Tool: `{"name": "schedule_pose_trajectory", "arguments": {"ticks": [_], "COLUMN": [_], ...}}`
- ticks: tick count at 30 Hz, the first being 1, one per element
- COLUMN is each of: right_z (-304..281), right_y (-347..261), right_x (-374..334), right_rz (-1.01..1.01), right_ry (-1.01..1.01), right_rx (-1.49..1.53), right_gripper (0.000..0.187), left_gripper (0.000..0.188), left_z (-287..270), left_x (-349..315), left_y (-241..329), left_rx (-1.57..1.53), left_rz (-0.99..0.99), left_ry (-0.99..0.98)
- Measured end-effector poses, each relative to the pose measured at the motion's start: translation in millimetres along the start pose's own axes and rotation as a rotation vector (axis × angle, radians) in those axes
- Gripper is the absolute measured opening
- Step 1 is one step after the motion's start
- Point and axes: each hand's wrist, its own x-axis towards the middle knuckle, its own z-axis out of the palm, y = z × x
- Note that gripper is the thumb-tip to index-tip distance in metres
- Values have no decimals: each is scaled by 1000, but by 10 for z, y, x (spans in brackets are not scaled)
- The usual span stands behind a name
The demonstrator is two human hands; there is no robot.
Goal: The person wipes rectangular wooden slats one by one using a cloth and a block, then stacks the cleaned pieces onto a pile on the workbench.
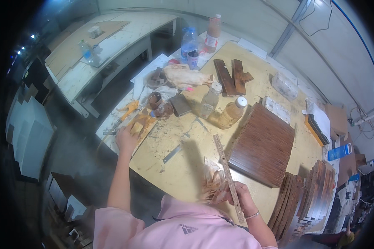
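Observation:
My right hand (242,196) is closed around a long, narrow board (226,172), seen edge-on and tilted, with small holes along its speckled brown edge. Beside this board is a crumpled, brown-stained cloth or paper (212,176); whether my fingers hold it too is unclear. At the table's left edge, my left hand (126,139) reaches out with fingers apart, touching or just over yellowish, stained scraps (142,121). A yellow-orange tool or rag (131,108) lies just beyond. Near it stand a small brown cup (154,99) and a stained clear container (165,109).
A dark brown ribbed wood panel (264,145) lies right of centre, beside two white-capped bottles, one clear (210,99) and one amber (232,112). Stacked panels (303,199) stand at the near right. A metal strip (172,153) lies on the yellowish tabletop (158,170). Dark wood pieces (232,78) lie farther back.

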Motion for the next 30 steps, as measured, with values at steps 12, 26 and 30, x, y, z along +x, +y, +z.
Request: {"name": "schedule_pose_trajectory", "arguments": {"ticks": [12,26,30], "right_z": [-198,-157,-542], "right_y": [-282,-509,-326], "right_x": [117,-39,-1], "right_rz": [-583,-441,-511], "right_ry": [358,364,577], "right_rx": [39,544,441], "right_gripper": [5,8,4], "left_gripper": [58,52,45], "left_z": [-188,-355,-415], "left_x": [-1827,-1858,-2133], "left_y": [2190,2980,2373], "left_rx": [-437,-851,-920], "left_rz": [1053,1040,860], "left_ry": [-607,-426,-782]}}
